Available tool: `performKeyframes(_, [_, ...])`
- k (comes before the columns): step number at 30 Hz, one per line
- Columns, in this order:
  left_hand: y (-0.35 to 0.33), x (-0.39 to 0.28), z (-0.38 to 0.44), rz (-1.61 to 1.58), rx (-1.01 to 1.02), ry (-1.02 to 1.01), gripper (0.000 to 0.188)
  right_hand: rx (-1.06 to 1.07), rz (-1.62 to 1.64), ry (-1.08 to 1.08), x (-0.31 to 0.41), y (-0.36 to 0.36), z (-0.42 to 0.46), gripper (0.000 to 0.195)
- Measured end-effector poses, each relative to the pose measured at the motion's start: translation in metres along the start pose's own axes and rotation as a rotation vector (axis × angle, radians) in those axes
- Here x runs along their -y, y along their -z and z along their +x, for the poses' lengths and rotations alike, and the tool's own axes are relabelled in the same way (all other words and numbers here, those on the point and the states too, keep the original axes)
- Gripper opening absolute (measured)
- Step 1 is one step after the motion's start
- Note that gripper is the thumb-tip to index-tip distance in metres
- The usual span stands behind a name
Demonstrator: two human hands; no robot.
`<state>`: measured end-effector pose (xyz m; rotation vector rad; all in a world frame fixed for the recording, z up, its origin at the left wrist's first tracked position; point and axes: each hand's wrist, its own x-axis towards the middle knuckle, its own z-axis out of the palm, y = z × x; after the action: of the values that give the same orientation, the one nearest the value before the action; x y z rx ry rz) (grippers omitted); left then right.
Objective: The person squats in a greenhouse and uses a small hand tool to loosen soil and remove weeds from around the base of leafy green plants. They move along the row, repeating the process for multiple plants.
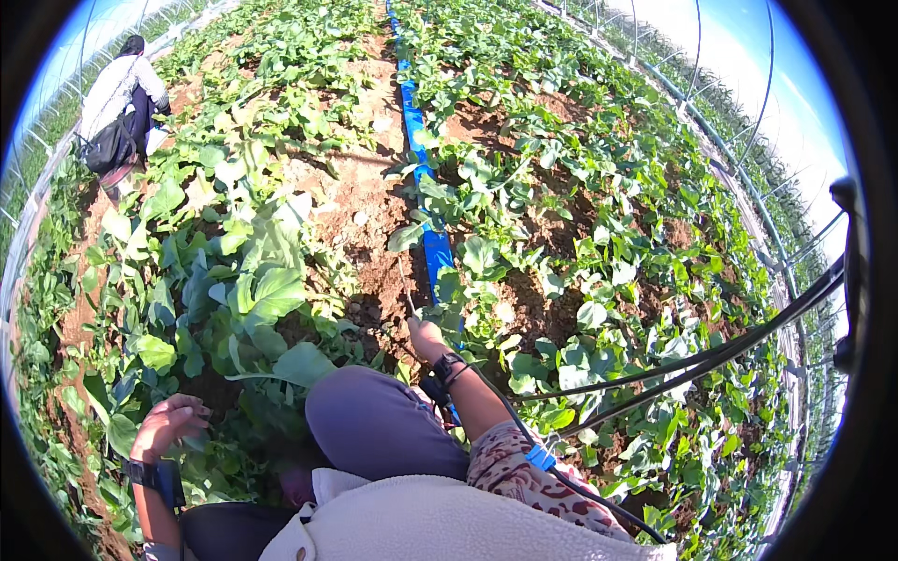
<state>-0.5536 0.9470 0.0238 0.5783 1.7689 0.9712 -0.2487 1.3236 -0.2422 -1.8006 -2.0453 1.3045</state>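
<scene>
My right hand (426,338) is closed around a thin, straight, stick-like thing (406,284) that points away from me over the brown soil. Whether it is a tool or a plant stem I cannot tell. A single rounded leaf (407,237) shows just beyond its far end. At the lower left, my left hand (172,421) is over dark green foliage, its fingers loosely bent and slightly blurred, with nothing visible in them. Broad-leaved green plants (273,294) grow between my left hand and the bare soil, and one large leaf (303,365) reaches my knee.
A flat blue hose (414,126) runs up the field beside a strip of bare soil (361,175). Leafy plants (596,231) cover the right side. Another person (126,105) crouches at the upper left. Black cables (701,361) cross from the right. Bare hoop frames (765,84) line the edge.
</scene>
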Motion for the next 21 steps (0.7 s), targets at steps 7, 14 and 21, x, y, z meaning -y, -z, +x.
performKeyframes(7, [0.008,0.01,-0.014,-0.025,0.007,-0.047,0.026,0.064,0.058,0.069,0.008,0.046,-0.019,0.059])
performKeyframes(14, [0.007,0.017,-0.02,0.054,0.102,0.034,0.033,0.119,0.208,-0.104,0.046,0.084,-0.081,0.052])
performKeyframes(21, [-0.025,0.001,-0.035,0.225,0.11,-0.017,0.033,0.265,0.075,0.041,0.047,0.118,-0.191,0.042])
